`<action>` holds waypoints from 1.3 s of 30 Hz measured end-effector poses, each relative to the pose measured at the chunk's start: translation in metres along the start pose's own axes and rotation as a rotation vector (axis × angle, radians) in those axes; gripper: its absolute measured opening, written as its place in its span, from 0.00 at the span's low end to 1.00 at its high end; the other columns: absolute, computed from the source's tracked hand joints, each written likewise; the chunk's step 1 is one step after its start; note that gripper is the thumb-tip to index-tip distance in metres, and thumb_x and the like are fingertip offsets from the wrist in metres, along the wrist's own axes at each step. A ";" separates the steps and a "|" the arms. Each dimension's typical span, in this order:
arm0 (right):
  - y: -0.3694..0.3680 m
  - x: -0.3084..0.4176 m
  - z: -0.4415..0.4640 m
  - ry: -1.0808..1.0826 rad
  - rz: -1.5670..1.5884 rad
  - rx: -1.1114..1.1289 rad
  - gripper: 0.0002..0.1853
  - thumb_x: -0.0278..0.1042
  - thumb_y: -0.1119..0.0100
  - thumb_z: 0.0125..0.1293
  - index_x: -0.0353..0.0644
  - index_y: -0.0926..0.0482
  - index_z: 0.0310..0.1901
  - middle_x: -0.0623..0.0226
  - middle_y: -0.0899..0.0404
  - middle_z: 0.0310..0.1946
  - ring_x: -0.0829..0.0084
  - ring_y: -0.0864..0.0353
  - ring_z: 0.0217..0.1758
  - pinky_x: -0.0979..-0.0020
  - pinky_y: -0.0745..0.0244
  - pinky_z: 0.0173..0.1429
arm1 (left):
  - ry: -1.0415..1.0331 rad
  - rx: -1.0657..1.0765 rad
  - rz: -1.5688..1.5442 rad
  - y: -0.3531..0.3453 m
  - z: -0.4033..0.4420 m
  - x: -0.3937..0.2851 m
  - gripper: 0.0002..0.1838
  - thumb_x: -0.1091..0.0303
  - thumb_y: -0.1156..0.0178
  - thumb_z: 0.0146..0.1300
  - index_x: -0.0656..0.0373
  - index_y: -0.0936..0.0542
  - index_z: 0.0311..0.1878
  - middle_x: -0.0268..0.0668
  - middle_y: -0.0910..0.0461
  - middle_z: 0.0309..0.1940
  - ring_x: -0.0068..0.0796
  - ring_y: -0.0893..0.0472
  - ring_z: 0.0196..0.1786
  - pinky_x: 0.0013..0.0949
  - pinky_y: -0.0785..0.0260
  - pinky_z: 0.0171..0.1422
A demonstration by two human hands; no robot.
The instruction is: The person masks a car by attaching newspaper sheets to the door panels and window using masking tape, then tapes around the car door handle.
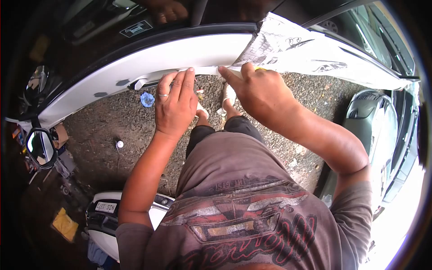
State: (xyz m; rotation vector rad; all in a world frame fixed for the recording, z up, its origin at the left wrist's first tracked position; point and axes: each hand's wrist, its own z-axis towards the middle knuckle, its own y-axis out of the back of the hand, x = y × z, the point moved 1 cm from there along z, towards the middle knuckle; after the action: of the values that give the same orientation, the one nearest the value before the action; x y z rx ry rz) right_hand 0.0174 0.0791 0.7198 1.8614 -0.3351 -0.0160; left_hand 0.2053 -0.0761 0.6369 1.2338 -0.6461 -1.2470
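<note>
A white car door panel (198, 50) curves across the top of the view, just beyond both my hands. My left hand (174, 103) has its fingers stretched out, the tips pressing on the panel's lower edge beside the door handle (140, 83). From those fingertips a pale strip of masking tape (209, 70) runs along the panel toward my right hand (261, 92). That hand is curled, with its index finger pointing along the strip. It grips what looks like a tape roll (259, 69), mostly hidden, a yellow bit showing. Printed masking paper (292, 45) covers the panel to the right.
Grey patches (122, 83) mark the door panel. A side mirror (40, 146) juts out at left. On the gravel (139, 121) lie a blue crumpled thing (147, 99) and a small white object (119, 144). Parked cars stand behind left, a white one (101, 229), and right, a grey one (360, 130).
</note>
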 end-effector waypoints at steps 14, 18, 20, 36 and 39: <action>0.030 0.018 -0.015 0.036 -0.028 -0.040 0.33 0.47 0.33 0.75 0.40 0.23 0.76 0.55 0.17 0.43 0.62 0.10 0.37 0.62 0.14 0.40 | -0.014 -0.005 -0.063 0.004 0.002 0.004 0.32 0.73 0.28 0.64 0.62 0.20 0.73 0.44 0.12 0.60 0.48 0.18 0.66 0.45 0.26 0.73; 0.025 0.018 -0.010 0.020 -0.053 -0.040 0.30 0.45 0.33 0.75 0.44 0.21 0.75 0.56 0.19 0.40 0.59 0.10 0.36 0.61 0.14 0.41 | -0.032 -0.012 -0.066 0.002 0.000 0.005 0.33 0.72 0.27 0.64 0.63 0.19 0.74 0.44 0.11 0.60 0.48 0.18 0.66 0.45 0.25 0.73; 0.020 0.015 -0.009 0.013 -0.033 -0.057 0.30 0.45 0.33 0.75 0.44 0.20 0.75 0.57 0.19 0.40 0.59 0.10 0.36 0.61 0.14 0.42 | -0.036 0.024 -0.050 0.003 -0.001 0.005 0.34 0.72 0.27 0.64 0.62 0.19 0.75 0.45 0.12 0.62 0.48 0.19 0.67 0.46 0.25 0.73; 0.033 0.020 -0.008 0.067 -0.190 -0.061 0.31 0.48 0.35 0.77 0.42 0.21 0.76 0.58 0.20 0.41 0.65 0.13 0.34 0.65 0.16 0.40 | -0.089 -0.016 -0.091 -0.006 -0.010 0.021 0.37 0.70 0.28 0.65 0.63 0.24 0.78 0.46 0.12 0.64 0.51 0.20 0.71 0.46 0.25 0.75; 0.028 0.018 -0.003 0.063 -0.223 -0.027 0.32 0.46 0.34 0.77 0.41 0.22 0.77 0.57 0.19 0.41 0.64 0.11 0.35 0.66 0.16 0.39 | -0.102 -0.012 -0.064 -0.004 -0.010 0.020 0.36 0.71 0.27 0.64 0.63 0.23 0.77 0.45 0.13 0.66 0.51 0.20 0.70 0.47 0.25 0.75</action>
State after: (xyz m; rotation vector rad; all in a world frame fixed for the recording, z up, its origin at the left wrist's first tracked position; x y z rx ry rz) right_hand 0.0293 0.0697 0.7495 1.8601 -0.0823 -0.1133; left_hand 0.2179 -0.0905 0.6255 1.1951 -0.6768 -1.3715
